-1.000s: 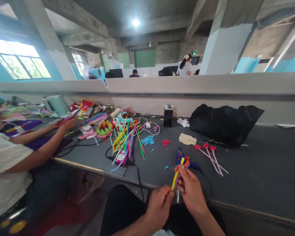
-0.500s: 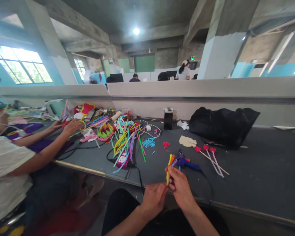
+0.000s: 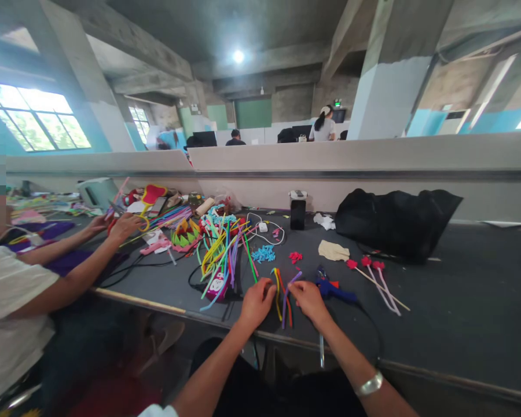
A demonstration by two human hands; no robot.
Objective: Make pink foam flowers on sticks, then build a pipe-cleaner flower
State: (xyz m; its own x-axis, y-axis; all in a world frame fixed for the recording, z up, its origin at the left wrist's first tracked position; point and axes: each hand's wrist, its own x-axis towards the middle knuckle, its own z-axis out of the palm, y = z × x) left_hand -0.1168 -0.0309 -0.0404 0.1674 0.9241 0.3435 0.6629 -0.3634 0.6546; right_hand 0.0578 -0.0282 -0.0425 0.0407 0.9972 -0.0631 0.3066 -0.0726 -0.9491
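Note:
Three fuzzy pipe cleaners lie side by side near the table's front edge: a yellow pipe cleaner (image 3: 278, 296), an orange pipe cleaner (image 3: 290, 315) and a purple pipe cleaner (image 3: 284, 310). Just left of the yellow one rests my left hand (image 3: 257, 304), its fingers curved and the thumb a little apart, with nothing seen in them. My right hand (image 3: 309, 300) pinches the purple pipe cleaner near its upper part. Close to the right hand lies a blue glue gun (image 3: 336, 291) with its cord running down the table.
Left are a heap of colourful pipe cleaners (image 3: 219, 249) and a purple power strip (image 3: 217, 285). Behind sit blue cut pieces (image 3: 264, 253), red pieces (image 3: 295, 257) and a phone (image 3: 297, 214). Right are red-tipped stems (image 3: 380, 284) and a black bag (image 3: 395, 226). A co-worker's hand (image 3: 128, 225) holds scissors.
The bundled pipe cleaners have gone from my hands down onto the table and spread apart. My hands have separated and moved forward, the left one leftward.

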